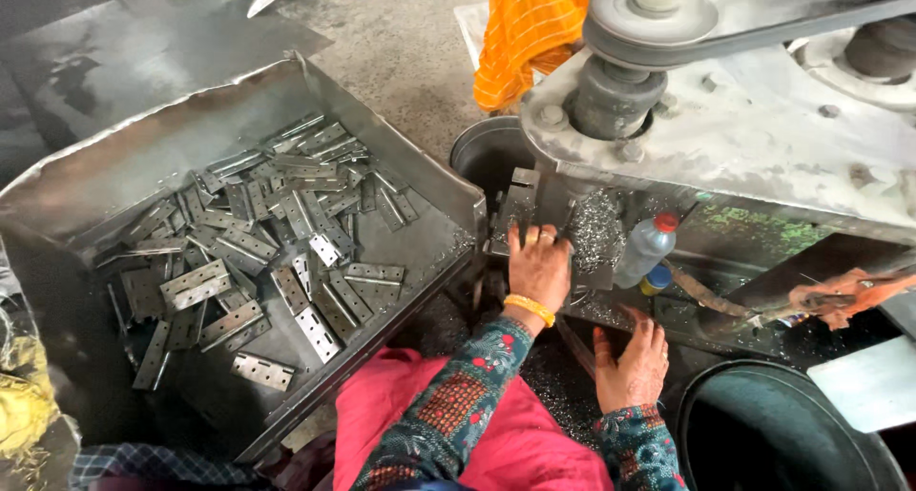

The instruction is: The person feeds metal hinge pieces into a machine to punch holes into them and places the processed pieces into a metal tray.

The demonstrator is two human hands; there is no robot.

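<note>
My left hand (539, 267), with a yellow bangle at the wrist, reaches forward to the machine's work table, its fingers curled over a small grey hinge plate (522, 200) standing against the fixture. My right hand (630, 362) lies flat and empty, fingers spread, on the shaving-covered ledge below and to the right. A large sheet-metal tray (410, 176) to my left holds several flat hinge plates (277, 233) with punched holes, heaped loosely. Both my sleeves are dark with a floral print.
A grey belt-driven machine (763, 138) with a pulley (649, 14) fills the upper right. A plastic bottle with a red cap (644, 248) stands among metal shavings (596, 229). Dark round tubs sit behind the tray (482, 147) and at the lower right (782, 434). Orange cloth (530, 33) hangs behind.
</note>
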